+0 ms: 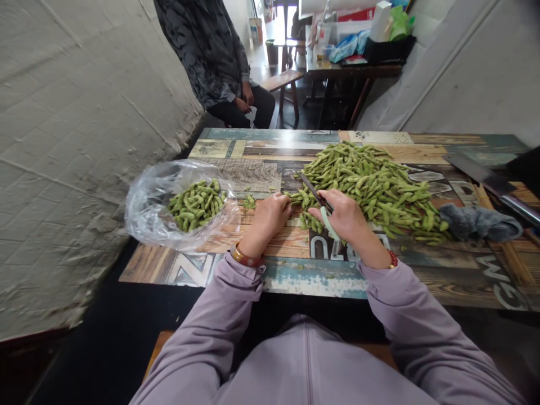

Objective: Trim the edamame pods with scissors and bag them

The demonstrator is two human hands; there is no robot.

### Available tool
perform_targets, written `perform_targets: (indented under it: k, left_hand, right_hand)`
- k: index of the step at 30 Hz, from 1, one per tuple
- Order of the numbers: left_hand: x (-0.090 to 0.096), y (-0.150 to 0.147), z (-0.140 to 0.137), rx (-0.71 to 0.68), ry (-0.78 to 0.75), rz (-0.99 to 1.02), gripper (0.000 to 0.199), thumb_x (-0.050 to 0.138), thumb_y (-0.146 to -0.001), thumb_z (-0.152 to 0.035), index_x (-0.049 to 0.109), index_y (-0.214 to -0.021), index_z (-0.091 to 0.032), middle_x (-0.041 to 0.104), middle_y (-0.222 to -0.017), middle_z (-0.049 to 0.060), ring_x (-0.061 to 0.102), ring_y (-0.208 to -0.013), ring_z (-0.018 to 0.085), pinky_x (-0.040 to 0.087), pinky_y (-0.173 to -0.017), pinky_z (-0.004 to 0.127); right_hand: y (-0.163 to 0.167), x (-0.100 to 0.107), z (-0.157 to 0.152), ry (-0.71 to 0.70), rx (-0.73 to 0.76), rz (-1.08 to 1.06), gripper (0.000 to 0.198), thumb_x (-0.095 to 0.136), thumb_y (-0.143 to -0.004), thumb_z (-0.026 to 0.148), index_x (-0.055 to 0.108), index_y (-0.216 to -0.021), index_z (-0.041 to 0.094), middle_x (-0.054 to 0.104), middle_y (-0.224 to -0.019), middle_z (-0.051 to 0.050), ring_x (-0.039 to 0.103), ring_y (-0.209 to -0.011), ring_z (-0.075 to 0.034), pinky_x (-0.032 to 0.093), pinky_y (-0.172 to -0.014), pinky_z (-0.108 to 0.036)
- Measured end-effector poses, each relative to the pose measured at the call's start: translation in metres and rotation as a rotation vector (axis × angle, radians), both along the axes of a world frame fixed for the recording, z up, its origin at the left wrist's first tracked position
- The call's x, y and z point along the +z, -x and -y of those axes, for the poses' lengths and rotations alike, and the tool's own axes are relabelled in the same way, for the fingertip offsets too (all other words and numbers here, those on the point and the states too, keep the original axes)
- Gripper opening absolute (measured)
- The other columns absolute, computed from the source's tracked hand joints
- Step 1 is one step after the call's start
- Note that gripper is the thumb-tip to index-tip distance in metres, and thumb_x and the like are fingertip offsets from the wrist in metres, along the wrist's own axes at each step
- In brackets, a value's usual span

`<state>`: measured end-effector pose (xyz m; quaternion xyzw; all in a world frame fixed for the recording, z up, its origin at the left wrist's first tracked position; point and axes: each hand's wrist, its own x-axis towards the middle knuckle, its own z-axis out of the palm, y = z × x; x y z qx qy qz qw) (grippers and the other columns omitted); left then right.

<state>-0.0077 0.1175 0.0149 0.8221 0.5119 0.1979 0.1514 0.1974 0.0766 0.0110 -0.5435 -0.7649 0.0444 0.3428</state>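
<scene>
At the left of the surface (143, 264), a clear bag (145, 205) lies with its mouth open toward the right, and a modest lot of green pods (196, 205) sits in it; these look like the finished share. Just right of the bag are green scraps (250, 201), which suggest that some cutting is done. Next comes the left hand (272, 215), curled narrow, its fingertips at the left edge of the loose pods; whether they pinch one I cannot tell, as the hand's back hides it. To its right, the scissors (327, 222), pale at the handle, point left and far, held in the right hand (343, 214), with a few pods on the near side beneath them. Beyond and to the right spreads the heap (371, 174), much larger than what the bag holds, so most of the pods seem left to do and the work looks fairly early. At the heap's right end lies a grey cloth (481, 222), with a cleaver (475, 169) on the far side of it.
</scene>
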Motion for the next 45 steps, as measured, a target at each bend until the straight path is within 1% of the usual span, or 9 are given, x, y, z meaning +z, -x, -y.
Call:
perform_targets:
  k: [4,7,11,16,22,28,34,38,45]
  left_hand:
    - [0.006,0.001,-0.002,0.057,0.334,0.566,0.015,0.057,-0.085,-0.024,0.061,-0.074,-0.016,0.055,-0.063,0.0,0.05,-0.056,0.012,0.037,-0.055,0.024]
    - [0.011,0.001,-0.002,0.121,0.616,0.972,0.02,0.066,-0.08,-0.034,0.057,-0.075,-0.016,0.047,-0.058,-0.005,0.039,-0.045,0.006,0.029,-0.046,0.02]
    - [0.017,0.002,0.0,0.118,0.798,1.217,0.026,0.076,-0.069,-0.031,0.055,-0.075,-0.016,0.053,-0.062,-0.005,0.041,-0.044,0.003,0.026,-0.042,0.016]
    - [0.019,0.002,0.002,0.005,0.84,1.257,0.024,0.074,-0.069,-0.026,0.056,-0.079,-0.014,0.068,-0.078,0.002,0.045,-0.046,0.002,0.028,-0.042,0.015]
    - [0.017,0.001,0.002,-0.02,0.861,1.267,0.028,0.076,-0.069,-0.023,0.06,-0.09,-0.014,0.065,-0.071,-0.001,0.046,-0.047,0.002,0.028,-0.042,0.014]
    - [0.015,0.0,0.003,-0.011,0.876,1.219,0.034,0.08,-0.07,-0.036,0.062,-0.089,-0.015,0.065,-0.073,0.0,0.046,-0.046,0.002,0.026,-0.041,0.014]
    - [0.013,0.001,0.003,0.079,0.791,1.199,0.035,0.085,-0.063,-0.034,0.065,-0.083,-0.014,0.059,-0.062,-0.004,0.044,-0.046,0.003,0.03,-0.043,0.017]
    - [0.013,0.0,0.002,0.113,0.737,1.188,0.032,0.085,-0.064,-0.034,0.065,-0.079,-0.014,0.055,-0.06,-0.005,0.04,-0.045,0.002,0.026,-0.042,0.017]
    - [0.015,-0.001,0.002,0.055,0.696,1.115,0.032,0.08,-0.069,-0.041,0.067,-0.082,-0.014,0.055,-0.058,-0.004,0.042,-0.045,0.004,0.025,-0.042,0.019]
  right_hand:
    - [0.0,0.0,-0.001,-0.002,0.007,-0.028,0.033,0.068,-0.088,0.038,0.068,-0.112,0.016,0.07,-0.098,-0.012,0.069,-0.092,-0.029,0.055,-0.081,-0.039]
    - [0.0,0.002,-0.001,0.031,0.023,-0.048,0.035,0.071,-0.085,0.04,0.068,-0.112,0.017,0.07,-0.095,-0.011,0.068,-0.088,-0.028,0.055,-0.08,-0.039]
    - [0.0,0.004,0.001,0.096,0.067,-0.043,0.042,0.074,-0.082,0.043,0.067,-0.115,0.018,0.069,-0.1,-0.011,0.068,-0.09,-0.027,0.055,-0.081,-0.039]
    - [0.001,0.006,0.003,0.142,0.071,-0.016,0.045,0.074,-0.082,0.043,0.066,-0.117,0.016,0.068,-0.104,-0.012,0.068,-0.094,-0.029,0.055,-0.084,-0.04]
    - [0.002,0.004,0.003,0.143,0.104,-0.005,0.043,0.074,-0.082,0.041,0.066,-0.116,0.018,0.068,-0.104,-0.012,0.068,-0.096,-0.029,0.055,-0.083,-0.04]
    - [0.003,0.002,0.003,0.13,0.099,0.017,0.04,0.074,-0.082,0.04,0.065,-0.116,0.02,0.068,-0.103,-0.01,0.068,-0.094,-0.028,0.056,-0.081,-0.039]
    - [0.003,0.005,0.003,0.082,0.033,-0.004,0.041,0.072,-0.084,0.041,0.065,-0.116,0.016,0.068,-0.103,-0.012,0.068,-0.093,-0.029,0.055,-0.08,-0.039]
    - [0.003,0.007,0.003,0.064,0.069,-0.014,0.043,0.074,-0.082,0.042,0.065,-0.117,0.018,0.067,-0.101,-0.011,0.067,-0.092,-0.027,0.055,-0.08,-0.037]
    - [0.005,0.009,0.007,0.13,0.079,0.076,0.045,0.076,-0.081,0.039,0.063,-0.119,0.019,0.066,-0.103,-0.009,0.063,-0.071,-0.019,0.053,-0.069,-0.033]
